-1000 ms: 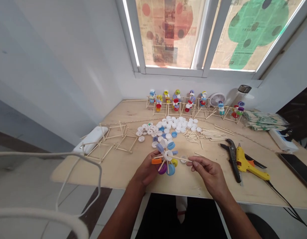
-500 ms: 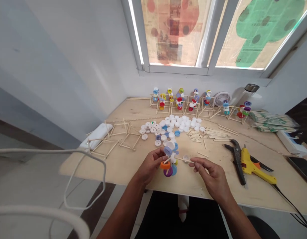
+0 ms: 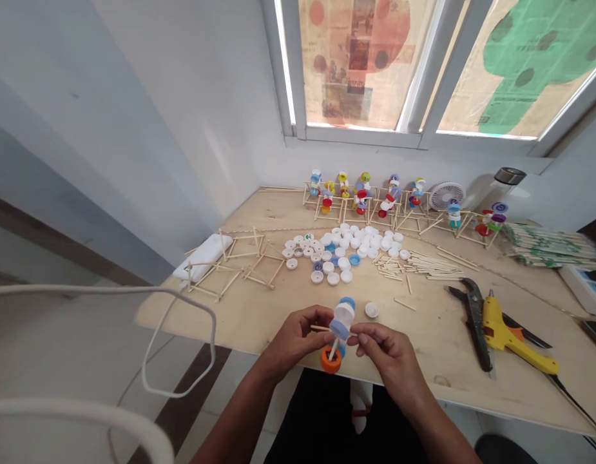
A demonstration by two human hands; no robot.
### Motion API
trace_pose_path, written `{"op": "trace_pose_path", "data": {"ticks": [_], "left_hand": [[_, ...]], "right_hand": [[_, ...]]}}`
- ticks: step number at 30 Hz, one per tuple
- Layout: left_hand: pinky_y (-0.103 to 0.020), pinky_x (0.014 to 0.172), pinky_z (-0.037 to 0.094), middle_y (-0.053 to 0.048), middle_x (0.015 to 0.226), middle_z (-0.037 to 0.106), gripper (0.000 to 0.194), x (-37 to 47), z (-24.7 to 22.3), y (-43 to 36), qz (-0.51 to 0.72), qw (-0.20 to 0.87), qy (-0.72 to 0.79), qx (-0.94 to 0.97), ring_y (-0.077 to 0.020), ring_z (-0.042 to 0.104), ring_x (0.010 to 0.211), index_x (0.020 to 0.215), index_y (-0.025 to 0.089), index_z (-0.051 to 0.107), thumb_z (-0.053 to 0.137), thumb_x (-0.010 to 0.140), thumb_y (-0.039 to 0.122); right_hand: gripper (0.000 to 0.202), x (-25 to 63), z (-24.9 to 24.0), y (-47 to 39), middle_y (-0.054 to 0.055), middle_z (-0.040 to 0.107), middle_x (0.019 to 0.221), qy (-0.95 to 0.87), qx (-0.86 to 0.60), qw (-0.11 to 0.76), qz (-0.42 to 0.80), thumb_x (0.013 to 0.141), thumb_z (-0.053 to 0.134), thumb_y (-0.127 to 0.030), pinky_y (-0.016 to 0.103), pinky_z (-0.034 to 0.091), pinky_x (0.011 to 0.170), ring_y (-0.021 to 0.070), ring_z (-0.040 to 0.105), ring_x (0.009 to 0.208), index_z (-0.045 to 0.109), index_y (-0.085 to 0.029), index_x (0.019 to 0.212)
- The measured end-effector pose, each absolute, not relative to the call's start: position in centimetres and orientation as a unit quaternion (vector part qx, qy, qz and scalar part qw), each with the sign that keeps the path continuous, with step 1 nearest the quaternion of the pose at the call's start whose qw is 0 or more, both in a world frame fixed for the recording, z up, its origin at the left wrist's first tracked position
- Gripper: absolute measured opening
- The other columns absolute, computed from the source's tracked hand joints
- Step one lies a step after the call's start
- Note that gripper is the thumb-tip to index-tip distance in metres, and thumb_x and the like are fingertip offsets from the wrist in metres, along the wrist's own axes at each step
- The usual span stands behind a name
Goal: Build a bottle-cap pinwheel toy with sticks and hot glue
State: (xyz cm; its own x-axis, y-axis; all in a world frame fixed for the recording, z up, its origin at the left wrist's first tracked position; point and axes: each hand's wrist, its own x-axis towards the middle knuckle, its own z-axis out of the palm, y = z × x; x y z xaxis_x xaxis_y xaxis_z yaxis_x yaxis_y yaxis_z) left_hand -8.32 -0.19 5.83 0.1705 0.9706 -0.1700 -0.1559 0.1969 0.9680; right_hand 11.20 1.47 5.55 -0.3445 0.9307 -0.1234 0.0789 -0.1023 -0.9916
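Between my hands, just above the table's front edge, is a wheel of bottle caps (image 3: 344, 315) in white, blue, lilac and orange, with thin sticks joining them. A stick passes across it and pokes out on both sides. My left hand (image 3: 301, 335) pinches at the left end of this stick, thumb and fingers close together. At the right end, my right hand (image 3: 382, 348) has its thumb and fingertips closed on the stick, right beside the caps. One loose white cap (image 3: 372, 310) lies on the table behind my right hand.
White and blue caps (image 3: 343, 241) are heaped mid-table, sticks (image 3: 430, 264) right of them. Square stick frames (image 3: 230, 264) lie left. Finished-looking cap wheels on stands (image 3: 360, 193) line the back. Pliers (image 3: 476, 322) and a yellow glue gun (image 3: 510, 335) lie right; a white cable (image 3: 213, 341) hangs left.
My right hand has moved left, up to the cap wheel. The wheel has turned and sits a little lower and nearer. The whole view has shifted slightly.
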Motion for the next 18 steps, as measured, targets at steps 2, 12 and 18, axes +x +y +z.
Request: {"op": "trace_pose_path", "data": {"ticks": [2,12,18], "left_hand": [[-0.031,0.078,0.049,-0.006,0.093,0.068,0.030,-8.6,5.7,-0.6,0.459,0.617,0.466,0.438,-0.0193,0.062,0.084,0.098,0.017,0.067,0.072,0.071,0.031],[-0.030,0.077,0.051,-0.005,0.084,0.074,0.019,-10.7,5.3,-2.3,0.470,0.479,0.579,0.462,-0.0215,0.066,0.082,0.084,0.018,0.073,0.066,0.075,0.033],[-0.027,0.071,0.051,-0.003,0.079,0.074,0.019,-11.6,5.8,-2.1,0.396,0.410,0.584,0.578,-0.0194,0.066,0.075,0.088,0.022,0.075,0.061,0.078,0.031]], "right_hand": [[0.030,10.4,5.6,1.3,0.005,0.072,0.077,-0.547,-0.438,0.374,0.608,0.079,0.063,-0.043,0.026,0.049,0.067,0.0145,0.061,0.068,0.072,-0.019,0.092],[0.032,8.1,4.6,1.4,0.006,0.072,0.075,-0.503,-0.421,0.394,0.644,0.075,0.066,-0.045,0.027,0.049,0.062,0.0139,0.060,0.062,0.073,-0.017,0.088],[0.029,7.2,4.0,1.6,0.005,0.071,0.074,-0.513,-0.409,0.382,0.651,0.077,0.063,-0.041,0.026,0.049,0.062,0.0134,0.060,0.063,0.072,-0.016,0.088]]}}
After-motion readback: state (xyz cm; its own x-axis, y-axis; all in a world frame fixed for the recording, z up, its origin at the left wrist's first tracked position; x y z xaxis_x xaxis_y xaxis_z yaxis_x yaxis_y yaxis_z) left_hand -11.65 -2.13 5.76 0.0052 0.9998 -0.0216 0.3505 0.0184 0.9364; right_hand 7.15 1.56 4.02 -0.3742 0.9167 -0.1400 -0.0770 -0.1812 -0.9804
